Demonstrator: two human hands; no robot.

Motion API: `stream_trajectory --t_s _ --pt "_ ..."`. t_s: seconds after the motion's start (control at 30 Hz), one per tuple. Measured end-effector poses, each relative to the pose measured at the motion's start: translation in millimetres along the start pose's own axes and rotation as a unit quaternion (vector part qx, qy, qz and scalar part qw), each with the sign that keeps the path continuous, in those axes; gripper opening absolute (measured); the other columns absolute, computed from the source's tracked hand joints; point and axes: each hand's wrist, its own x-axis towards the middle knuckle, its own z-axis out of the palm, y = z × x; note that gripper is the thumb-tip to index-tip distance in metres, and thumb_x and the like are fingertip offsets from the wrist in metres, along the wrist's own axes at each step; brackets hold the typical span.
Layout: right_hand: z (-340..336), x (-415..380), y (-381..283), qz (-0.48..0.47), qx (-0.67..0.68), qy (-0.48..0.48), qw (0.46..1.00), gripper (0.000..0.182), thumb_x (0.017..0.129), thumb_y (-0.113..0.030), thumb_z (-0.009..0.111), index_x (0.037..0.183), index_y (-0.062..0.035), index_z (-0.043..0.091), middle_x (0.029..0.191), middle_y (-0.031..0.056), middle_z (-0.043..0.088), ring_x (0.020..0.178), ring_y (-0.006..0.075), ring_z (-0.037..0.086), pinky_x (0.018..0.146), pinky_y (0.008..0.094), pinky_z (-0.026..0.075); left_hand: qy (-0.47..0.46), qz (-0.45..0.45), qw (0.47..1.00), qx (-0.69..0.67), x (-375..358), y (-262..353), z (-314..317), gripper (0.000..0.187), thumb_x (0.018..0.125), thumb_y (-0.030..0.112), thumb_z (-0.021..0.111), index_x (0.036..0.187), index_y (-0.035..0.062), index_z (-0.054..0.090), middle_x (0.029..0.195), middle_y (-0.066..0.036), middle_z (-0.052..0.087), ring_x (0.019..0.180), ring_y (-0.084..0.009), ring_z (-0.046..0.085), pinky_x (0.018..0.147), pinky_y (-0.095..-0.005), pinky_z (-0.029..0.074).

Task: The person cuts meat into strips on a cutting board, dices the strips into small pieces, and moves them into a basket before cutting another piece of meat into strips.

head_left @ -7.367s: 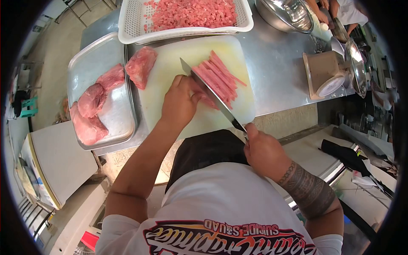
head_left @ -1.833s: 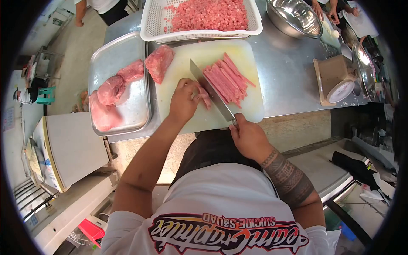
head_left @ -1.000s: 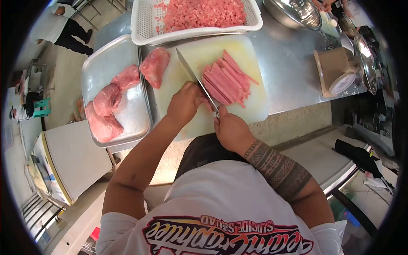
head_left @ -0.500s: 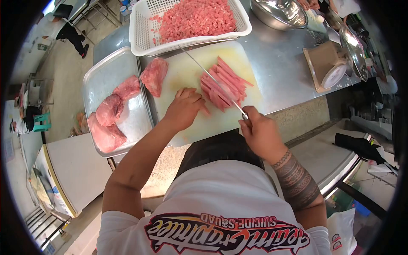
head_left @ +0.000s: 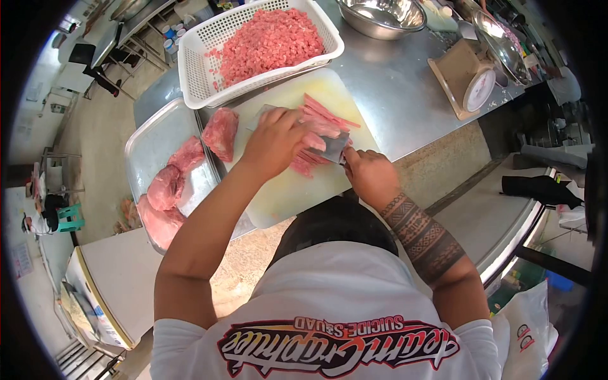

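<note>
1. On the silver metal tabletop point(head_left: 392, 104), near side: white rectangular cutting board point(head_left: 272, 199), slightly yellowed. Long thin strips of raw pink meat point(head_left: 306, 163) lie on its right half.
2. Right hand point(head_left: 372, 177): fingers closed around the handle end of a wide-bladed metal knife point(head_left: 335, 149). Blade sits low across the strips, far part hidden by the left hand.
3. Left hand point(head_left: 275, 142): back up, fingers half curled over a paler piece of meat point(head_left: 324, 128) at the blade. Can't tell if the hand grips or only presses.
4. Board's left edge: thick chunk of raw pink-red meat point(head_left: 220, 133), apart from the strips.
5. Farther left: silver rectangular metal tray point(head_left: 158, 130) holding more raw meat chunks point(head_left: 166, 187).
6. Far side, beyond the board: white perforated plastic basket point(head_left: 195, 88) with a heap of diced pink meat point(head_left: 272, 47).
7. Far right: shiny round metal bowl point(head_left: 383, 19). Nearer, farther right: beige weighing scale point(head_left: 453, 73), round white dial.
</note>
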Motion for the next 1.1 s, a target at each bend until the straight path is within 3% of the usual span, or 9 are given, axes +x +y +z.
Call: stream_trajectory --t_s 0.43,0.53,0.63,0.73,0.77,0.87,0.97,1.03,1.1 --pt "-13 -13 -54 -0.005 0.089 -0.034 0.995 0.025 0.088 -0.017 0.075 0.110 -0.0091 0.066 0.078 0.0128 0.071 0.075 0.0341 0.072 0.069 0.0474 0.057 -0.201 -0.017 0.978 -0.058 59 -37 42 0.036 0.082 0.014 0.084 0.115 0.0052 0.074 0.120 -0.013 0.069 0.122 -0.0376 0.062 0.104 -0.0459 0.051" --pt "-38 -28 -46 0.046 0.147 -0.033 0.987 0.024 0.092 -0.018 0.072 0.112 -0.0057 0.066 0.078 0.0142 0.072 0.075 0.0351 0.073 0.069 0.0484 0.058 -0.015 -0.014 0.999 -0.050 60 -32 17 0.049 0.078 0.019 0.088 0.123 0.0067 0.074 0.127 -0.015 0.069 0.126 -0.0361 0.062 0.110 -0.0434 0.049" --pt "-69 -59 -19 0.135 0.233 -0.037 0.962 0.032 0.091 -0.017 0.077 0.119 -0.0034 0.067 0.077 0.0136 0.072 0.070 0.0332 0.072 0.067 0.0440 0.058 0.112 -0.157 0.979 -0.066 45 -7 -53 0.072 0.071 0.027 0.094 0.137 0.0106 0.069 0.138 -0.015 0.065 0.135 -0.0349 0.057 0.118 -0.0467 0.043" --pt "-80 -91 6 0.235 0.232 -0.039 0.943 0.034 0.091 -0.015 0.081 0.119 -0.0019 0.067 0.072 0.0101 0.068 0.062 0.0262 0.067 0.065 0.0382 0.056 0.064 -0.083 0.989 0.104 5 -14 -54 0.096 0.067 0.036 0.096 0.152 0.0139 0.056 0.152 -0.012 0.056 0.146 -0.0369 0.048 0.124 -0.0536 0.036" --pt "-78 -99 13 0.263 0.239 -0.032 0.934 0.033 0.091 -0.014 0.081 0.119 -0.0016 0.067 0.071 0.0089 0.066 0.061 0.0236 0.065 0.064 0.0371 0.055 -0.005 -0.043 0.993 0.111 -10 -17 -39 0.120 0.064 0.042 0.098 0.165 0.0161 0.039 0.165 -0.015 0.042 0.158 -0.0417 0.031 0.129 -0.0625 0.024" --pt "-48 -111 30 0.320 0.264 0.003 0.910 0.032 0.093 -0.014 0.079 0.119 -0.0007 0.066 0.069 0.0060 0.062 0.059 0.0171 0.061 0.061 0.0349 0.053 -0.221 0.013 0.965 0.138 -21 -7 -2 0.131 0.061 0.045 0.098 0.170 0.0177 0.030 0.174 -0.020 0.027 0.162 -0.0445 0.020 0.129 -0.0686 0.017" --pt "-18 -113 40 0.357 0.333 0.017 0.873 0.031 0.096 -0.016 0.076 0.119 0.0005 0.065 0.069 0.0046 0.061 0.058 0.0141 0.060 0.057 0.0346 0.051 -0.200 0.055 0.972 0.107 7 -25 36 0.140 0.057 0.053 0.098 0.172 0.0179 0.026 0.175 -0.024 0.022 0.164 -0.0468 0.011 0.129 -0.0702 0.009" --pt "-9 -106 39 0.415 0.426 -0.029 0.803 0.030 0.098 -0.018 0.074 0.119 0.0014 0.064 0.069 0.0039 0.061 0.057 0.0134 0.059 0.054 0.0347 0.050 -0.264 0.071 0.951 0.141 38 -27 36 0.143 0.056 0.056 0.099 0.172 0.0191 0.023 0.175 -0.023 0.022 0.164 -0.0467 0.012 0.129 -0.0698 0.009" --pt "-7 -102 35 0.410 0.428 -0.027 0.805 0.030 0.100 -0.019 0.073 0.118 0.0022 0.063 0.069 0.0038 0.061 0.056 0.0133 0.059 0.052 0.0345 0.048 -0.308 0.083 0.936 0.151 59 -35 37 0.146 0.054 0.058 0.099 0.172 0.0202 0.021 0.175 -0.022 0.024 0.164 -0.0459 0.015 0.130 -0.0693 0.009"
